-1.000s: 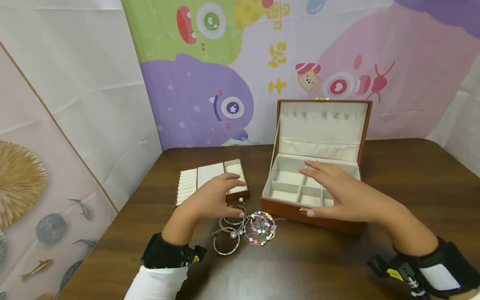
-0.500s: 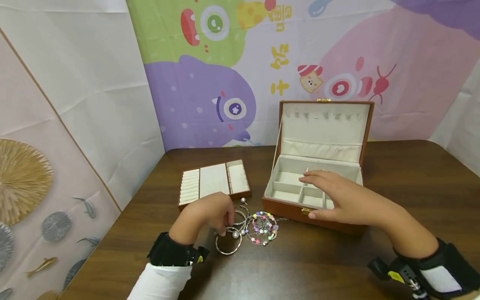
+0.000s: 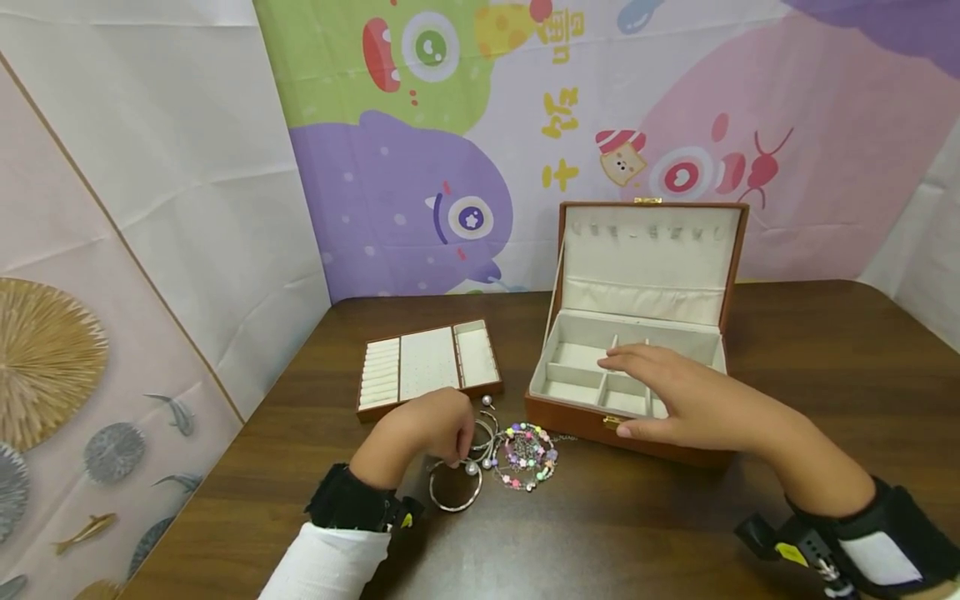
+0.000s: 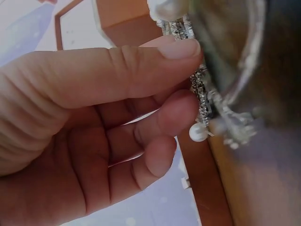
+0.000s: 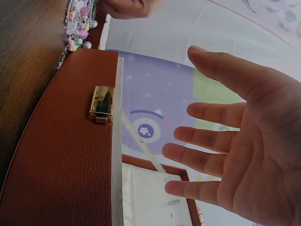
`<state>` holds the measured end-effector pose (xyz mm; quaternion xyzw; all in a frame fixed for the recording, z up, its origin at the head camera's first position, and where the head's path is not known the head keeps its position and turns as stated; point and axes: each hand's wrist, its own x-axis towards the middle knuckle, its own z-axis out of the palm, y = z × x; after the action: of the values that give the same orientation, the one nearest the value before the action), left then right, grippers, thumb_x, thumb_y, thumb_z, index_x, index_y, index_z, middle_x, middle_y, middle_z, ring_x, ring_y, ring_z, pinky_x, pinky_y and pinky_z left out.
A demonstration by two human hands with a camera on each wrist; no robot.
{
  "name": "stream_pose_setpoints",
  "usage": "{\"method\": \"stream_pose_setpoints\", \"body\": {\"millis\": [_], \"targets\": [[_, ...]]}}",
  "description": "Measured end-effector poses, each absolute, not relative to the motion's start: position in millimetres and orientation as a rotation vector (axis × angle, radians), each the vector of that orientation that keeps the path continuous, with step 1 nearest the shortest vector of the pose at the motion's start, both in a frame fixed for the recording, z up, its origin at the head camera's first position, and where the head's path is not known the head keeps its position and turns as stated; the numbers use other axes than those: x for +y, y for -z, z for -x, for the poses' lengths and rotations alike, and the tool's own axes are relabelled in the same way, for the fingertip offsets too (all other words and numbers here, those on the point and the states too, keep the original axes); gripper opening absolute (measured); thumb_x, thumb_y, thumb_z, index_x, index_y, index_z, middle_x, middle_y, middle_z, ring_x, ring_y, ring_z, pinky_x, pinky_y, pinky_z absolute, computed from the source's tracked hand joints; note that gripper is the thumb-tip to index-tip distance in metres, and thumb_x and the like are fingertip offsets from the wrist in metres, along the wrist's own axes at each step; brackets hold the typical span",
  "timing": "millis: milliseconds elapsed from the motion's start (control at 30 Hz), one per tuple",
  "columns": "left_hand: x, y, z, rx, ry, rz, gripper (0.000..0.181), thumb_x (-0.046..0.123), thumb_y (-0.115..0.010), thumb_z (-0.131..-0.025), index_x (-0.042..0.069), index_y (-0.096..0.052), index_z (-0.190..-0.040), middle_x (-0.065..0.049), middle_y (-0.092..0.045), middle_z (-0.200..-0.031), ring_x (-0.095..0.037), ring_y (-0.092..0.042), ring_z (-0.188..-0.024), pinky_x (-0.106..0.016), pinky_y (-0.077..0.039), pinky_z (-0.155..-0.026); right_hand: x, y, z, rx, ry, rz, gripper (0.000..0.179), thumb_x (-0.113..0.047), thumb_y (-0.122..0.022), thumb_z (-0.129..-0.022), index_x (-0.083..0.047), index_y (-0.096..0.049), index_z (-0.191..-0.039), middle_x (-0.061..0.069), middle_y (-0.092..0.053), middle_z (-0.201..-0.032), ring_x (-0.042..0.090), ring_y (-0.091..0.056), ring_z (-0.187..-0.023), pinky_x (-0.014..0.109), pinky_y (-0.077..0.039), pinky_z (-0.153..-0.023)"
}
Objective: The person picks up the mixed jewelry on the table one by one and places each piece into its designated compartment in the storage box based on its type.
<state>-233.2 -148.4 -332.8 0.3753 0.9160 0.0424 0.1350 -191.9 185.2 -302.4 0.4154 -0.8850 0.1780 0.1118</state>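
On the dark table lies a small cluster of silver bangles (image 3: 455,509), some tipped with pearls. My left hand (image 3: 423,429) is over it, thumb and fingers pinching a glittery silver bangle (image 4: 202,96) with a white pearl (image 4: 198,132) showing below the fingertips. Just right of the cluster is a coil of colourful beaded bracelets (image 3: 516,482). My right hand (image 3: 693,396), fingers spread and holding nothing, hovers above the front of a brown jewelry box (image 3: 570,423). The box stands with its lid up and pale compartments showing, partly covered by that hand.
Behind my left hand lies a shallow jewelry tray (image 3: 429,360) with ring rolls, a flat panel and a narrow slot. A loose pearl piece (image 3: 487,401) sits near its front corner. A cartoon cloth (image 3: 420,192) hangs behind the table.
My left hand has come down onto the bangles, its fingers curling from spread to pinching. My right hand has stayed above the box. The view has shifted slightly.
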Motion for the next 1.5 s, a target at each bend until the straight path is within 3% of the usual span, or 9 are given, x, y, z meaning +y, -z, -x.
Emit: {"method": "stream_pose_setpoints", "body": {"millis": [233,533,1067,1233,1400,1500], "targets": [[-155.1,321.9,230.6,2.736,-0.173,-1.202,0.025,-0.009,-0.07,-0.071,0.013,-0.068,-0.061,0.01,-0.057,-0.059,-0.005,-0.05,-0.057,-0.021,-0.045,-0.055,184.9,302.9,190.6,-2.608,-0.524,-1.219,0.061,-0.029,-0.077,-0.084,-0.002,-0.053,-0.133,0.016,-0.055,-0.133,0.034,-0.049,-0.124,0.053,-0.04,-0.101],[-157.3,312.7,230.6,2.954,-0.25,-1.186,0.021,-0.008,-0.067,-0.077,0.011,-0.067,-0.07,0.007,-0.058,-0.068,-0.008,-0.051,-0.065,-0.025,-0.047,-0.062,185.3,302.5,188.8,-2.619,-0.517,-1.2,0.063,-0.032,-0.077,-0.084,-0.003,-0.053,-0.135,0.018,-0.051,-0.137,0.036,-0.047,-0.127,0.055,-0.04,-0.101],[-140.4,295.7,214.7,3.264,-0.632,-1.32,0.013,-0.001,-0.074,-0.082,0.01,-0.069,-0.083,0.002,-0.067,-0.08,-0.014,-0.06,-0.073,-0.032,-0.051,-0.067,183.6,300.8,189.8,-2.494,-0.554,-1.124,0.065,-0.025,-0.083,-0.078,-0.005,-0.053,-0.132,0.018,-0.041,-0.145,0.035,-0.041,-0.13,0.058,-0.041,-0.099],[-130.5,298.1,210.8,3.245,-0.941,-1.365,0.012,-0.003,-0.073,-0.083,0.007,-0.068,-0.085,0.0,-0.068,-0.082,-0.012,-0.063,-0.074,-0.028,-0.054,-0.068,181.0,299.8,191.5,-2.41,-0.581,-1.127,0.065,-0.021,-0.082,-0.078,-0.005,-0.052,-0.133,0.015,-0.043,-0.143,0.033,-0.044,-0.128,0.057,-0.04,-0.099],[-113.3,301.7,203.8,2.99,-1.47,-1.175,0.006,-0.003,-0.071,-0.086,0.001,-0.067,-0.087,-0.004,-0.069,-0.083,-0.012,-0.063,-0.072,-0.022,-0.056,-0.067,174.2,300.6,192.2,-2.336,-0.682,-1.148,0.065,-0.018,-0.083,-0.077,-0.006,-0.053,-0.134,0.011,-0.046,-0.141,0.03,-0.046,-0.127,0.046,-0.039,-0.104],[-103.3,301.8,197.8,2.829,-1.714,-1.002,0.005,-0.001,-0.071,-0.087,-0.001,-0.066,-0.089,-0.007,-0.069,-0.083,-0.015,-0.065,-0.074,-0.025,-0.057,-0.067,168.0,302.0,191.3,-2.297,-0.826,-1.182,0.064,-0.012,-0.084,-0.075,-0.005,-0.054,-0.132,0.008,-0.05,-0.137,0.025,-0.05,-0.123,0.036,-0.045,-0.1]]}}
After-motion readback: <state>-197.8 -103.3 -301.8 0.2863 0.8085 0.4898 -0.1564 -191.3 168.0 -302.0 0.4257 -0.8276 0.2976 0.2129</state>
